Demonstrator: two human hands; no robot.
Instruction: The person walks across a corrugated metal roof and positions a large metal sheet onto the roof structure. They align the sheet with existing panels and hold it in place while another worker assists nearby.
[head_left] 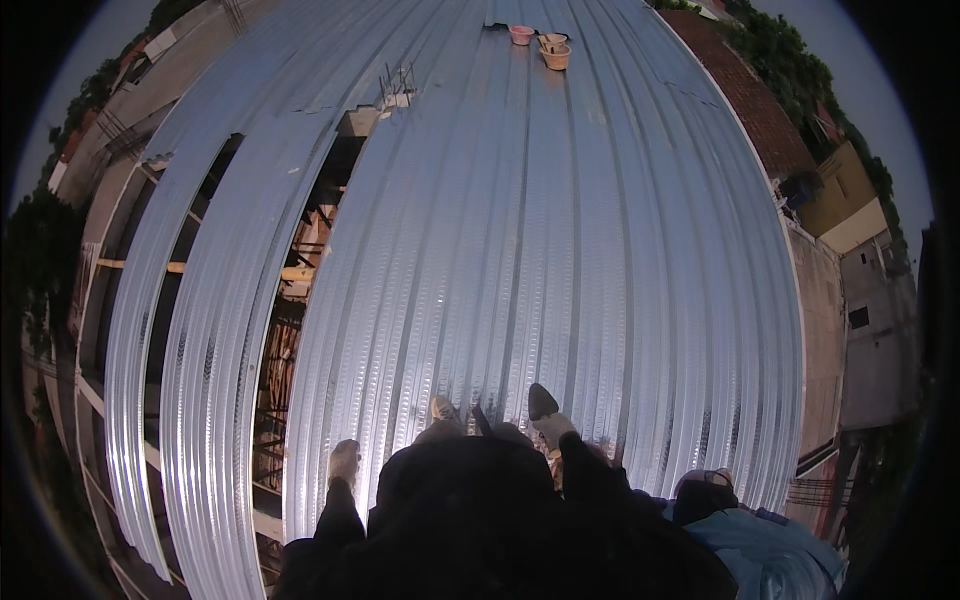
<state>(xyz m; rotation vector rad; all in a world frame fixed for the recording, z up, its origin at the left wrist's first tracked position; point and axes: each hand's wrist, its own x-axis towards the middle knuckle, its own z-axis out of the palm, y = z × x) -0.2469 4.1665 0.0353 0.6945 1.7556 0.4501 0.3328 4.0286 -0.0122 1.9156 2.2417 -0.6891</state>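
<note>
The corrugated metal decking (480,250) spreads beneath the person and far ahead, silvery blue, ribbed lengthwise and finely dimpled across, with bright sun glare along its near left part. On its left two narrower metal strips, an inner strip (215,380) and an outer strip (125,400), run alongside, parted by long open gaps through which beams and a yellowish pole (300,273) show. The left hand (343,460), apparently in a pale glove, is low over the near left part of the decking, beside the gap; its fingers are too small to make out, so I cannot tell how far open it is or whether it touches the metal. The right hand (552,428), also pale, is near the middle, with a dark, blunt-pointed object (541,402) directly ahead of its fingers; whether the hand grips that, and how wide it is, I cannot tell. Another person in a blue garment (780,555) is at the lower right. A pink bucket (521,36) and an orange bucket (556,59) stand at the far end.
</note>
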